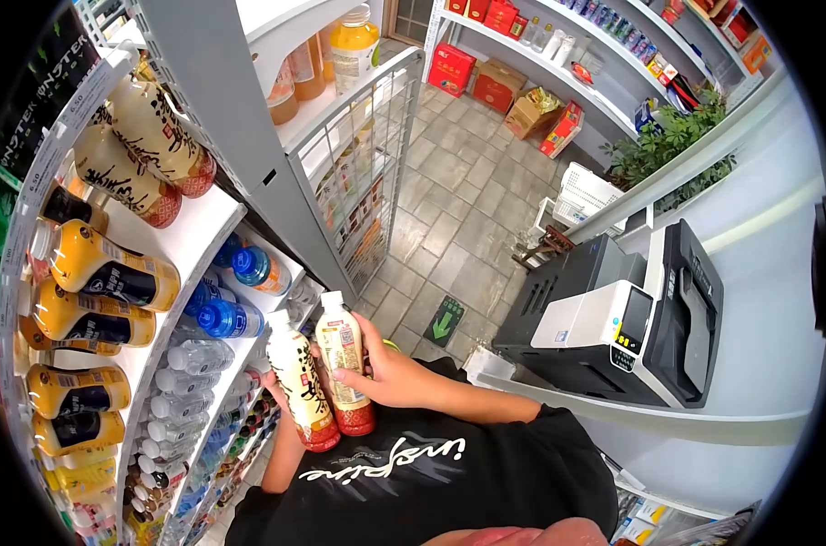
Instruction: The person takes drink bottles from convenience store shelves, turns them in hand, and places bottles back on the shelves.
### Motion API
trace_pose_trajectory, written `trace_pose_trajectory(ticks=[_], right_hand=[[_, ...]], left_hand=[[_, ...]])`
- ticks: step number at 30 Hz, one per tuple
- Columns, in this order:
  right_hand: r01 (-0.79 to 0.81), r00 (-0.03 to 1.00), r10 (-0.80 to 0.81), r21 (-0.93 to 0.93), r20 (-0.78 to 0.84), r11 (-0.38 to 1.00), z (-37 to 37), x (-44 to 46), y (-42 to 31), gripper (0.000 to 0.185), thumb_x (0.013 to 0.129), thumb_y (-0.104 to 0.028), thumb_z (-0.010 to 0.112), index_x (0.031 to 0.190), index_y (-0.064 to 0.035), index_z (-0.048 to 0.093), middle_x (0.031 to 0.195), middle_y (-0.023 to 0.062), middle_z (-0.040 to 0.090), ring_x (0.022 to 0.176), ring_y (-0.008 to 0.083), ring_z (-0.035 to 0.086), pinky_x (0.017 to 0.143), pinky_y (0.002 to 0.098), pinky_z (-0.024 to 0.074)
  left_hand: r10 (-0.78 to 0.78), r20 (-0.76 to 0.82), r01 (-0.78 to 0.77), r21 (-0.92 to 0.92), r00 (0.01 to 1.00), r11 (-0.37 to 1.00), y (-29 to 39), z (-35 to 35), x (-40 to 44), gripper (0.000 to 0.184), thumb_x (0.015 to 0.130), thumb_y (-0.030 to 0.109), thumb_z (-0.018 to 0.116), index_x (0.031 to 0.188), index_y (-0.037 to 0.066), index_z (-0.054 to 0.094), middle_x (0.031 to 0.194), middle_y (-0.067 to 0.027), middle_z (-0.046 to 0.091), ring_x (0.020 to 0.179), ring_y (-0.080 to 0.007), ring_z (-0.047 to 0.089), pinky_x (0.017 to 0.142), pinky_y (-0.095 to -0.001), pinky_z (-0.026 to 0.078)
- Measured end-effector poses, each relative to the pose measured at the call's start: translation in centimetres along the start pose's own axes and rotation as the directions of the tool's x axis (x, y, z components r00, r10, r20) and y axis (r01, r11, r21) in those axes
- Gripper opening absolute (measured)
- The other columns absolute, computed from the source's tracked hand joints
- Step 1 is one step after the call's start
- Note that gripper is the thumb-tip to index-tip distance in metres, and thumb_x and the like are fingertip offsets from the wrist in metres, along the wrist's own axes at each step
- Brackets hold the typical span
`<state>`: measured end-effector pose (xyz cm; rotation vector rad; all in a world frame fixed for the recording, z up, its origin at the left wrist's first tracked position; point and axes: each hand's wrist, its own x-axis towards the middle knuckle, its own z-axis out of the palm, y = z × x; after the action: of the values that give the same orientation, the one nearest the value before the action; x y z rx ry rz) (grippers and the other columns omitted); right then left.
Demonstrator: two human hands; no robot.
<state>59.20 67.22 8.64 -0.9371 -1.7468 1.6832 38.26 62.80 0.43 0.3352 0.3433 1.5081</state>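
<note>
Two drink bottles with white caps, cream labels and red-brown bases are held side by side in front of my chest. My right hand (376, 366) is wrapped round the right bottle (344, 341), its thumb across the label, which shows small print. My left hand (274, 389) grips the left bottle (296, 373) from behind, most of its fingers hidden; this label bears large dark brush-style characters. Both bottles tilt slightly and appear to touch each other. Similar bottles (165, 132) stand on the upper shelf to the left.
Left of me, a tiered shelf (208, 223) carries yellow bottles (112, 264), blue-capped bottles (231, 318) and clear bottles (190, 382). A wire rack (363, 200) stands ahead. To the right is a printer (613, 318); boxes (499, 84) and a plant (672, 150) sit farther back.
</note>
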Motion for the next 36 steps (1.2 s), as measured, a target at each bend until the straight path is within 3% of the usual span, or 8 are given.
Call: trace_pose_trajectory(ticks=[7,9,12,16,18,27,34,36], right_hand=[[-0.065,0.998,0.064,-0.018,-0.01,0.998,-0.1,0.4,-0.7,0.088,0.101,-0.035,0.067,0.154,0.0073,0.012,0.129,0.0309,0.058,0.112,0.0371,0.066,0.094,0.0405,0.0541],[0.136,0.949,-0.255,-0.492,-0.184,0.86,-1.3,0.3,-2.7,0.061,0.098,-0.035,0.07,0.138,0.0036,0.044,0.113,0.0225,0.061,0.102,0.0358,0.065,0.086,0.0409,0.0543],[0.177,0.982,-0.189,-0.485,0.025,0.857,-4.1,-0.5,-6.0,0.037,0.096,-0.036,0.072,0.103,-0.0024,0.058,0.097,0.0152,0.059,0.094,0.0326,0.061,0.075,0.0414,0.0511],[0.24,0.542,-0.124,-0.012,0.831,0.971,-6.7,-1.1,-8.9,0.045,0.097,-0.045,0.07,0.084,-0.0057,0.053,0.078,0.0101,0.056,0.069,0.0292,0.058,0.062,0.0406,0.0451],[0.252,0.368,-0.218,0.129,0.904,0.959,-6.3,-1.6,-8.8,0.047,0.098,-0.047,0.069,0.082,-0.0055,0.052,0.075,0.009,0.055,0.066,0.0281,0.057,0.06,0.0405,0.044],[0.246,0.26,-0.388,0.328,0.884,0.912,-5.3,-1.6,-8.4,0.039,0.105,-0.027,0.061,0.076,-0.0051,0.046,0.071,0.0081,0.049,0.068,0.0317,0.055,0.061,0.0428,0.0418],[0.432,0.406,-0.543,0.369,0.735,0.823,-5.7,-1.5,-11.8,0.027,0.102,-0.029,0.066,0.088,-0.0075,0.057,0.083,0.007,0.062,0.077,0.0303,0.062,0.065,0.0396,0.0473],[0.421,0.255,-0.473,0.344,0.844,0.839,-5.5,-1.8,-12.1,0.034,0.099,-0.037,0.069,0.089,-0.0074,0.056,0.084,0.0071,0.062,0.078,0.0301,0.063,0.063,0.0391,0.0479]], left_hand=[[-0.003,-0.042,0.002,-0.026,0.999,1.0,0.0,-0.1,-0.5,0.07,0.089,0.06,0.06,0.129,0.003,0.05,0.112,-0.0158,0.061,0.098,-0.0283,0.069,0.071,-0.0369,0.063],[0.027,-0.078,-0.029,-0.035,0.997,0.999,0.0,1.3,-0.5,0.07,0.089,0.061,0.059,0.128,0.003,0.05,0.113,-0.0169,0.061,0.101,-0.0291,0.069,0.072,-0.0379,0.063],[-0.029,0.019,0.031,-0.106,0.999,0.994,0.3,0.2,-1.0,0.074,0.086,0.068,0.059,0.125,0.005,0.053,0.122,-0.027,0.059,0.114,-0.0405,0.065,0.086,-0.0481,0.061],[-0.214,0.103,0.223,-0.094,0.972,0.97,0.3,3.8,-0.7,0.078,0.082,0.08,0.059,0.126,0.016,0.055,0.14,-0.0388,0.045,0.126,-0.0602,0.051,0.1,-0.0708,0.047],[-0.282,0.128,0.3,-0.149,0.951,0.942,0.4,3.7,-0.8,0.084,0.081,0.083,0.057,0.132,0.017,0.056,0.15,-0.0368,0.038,0.13,-0.0596,0.048,0.098,-0.0767,0.045],[-0.278,0.053,0.283,-0.167,0.959,0.944,0.2,4.7,-1.3,0.08,0.082,0.082,0.054,0.125,0.015,0.054,0.143,-0.0388,0.042,0.127,-0.0595,0.051,0.097,-0.0716,0.048],[-0.324,0.104,0.337,-0.156,0.94,0.928,-0.2,3.5,-1.4,0.087,0.076,0.081,0.068,0.136,0.02,0.055,0.151,-0.0353,0.035,0.131,-0.0579,0.047,0.099,-0.0771,0.044],[-0.291,0.06,0.297,-0.189,0.955,0.936,-0.4,4.2,-1.5,0.08,0.082,0.082,0.055,0.128,0.017,0.055,0.146,-0.0399,0.038,0.129,-0.062,0.048,0.098,-0.0741,0.047]])
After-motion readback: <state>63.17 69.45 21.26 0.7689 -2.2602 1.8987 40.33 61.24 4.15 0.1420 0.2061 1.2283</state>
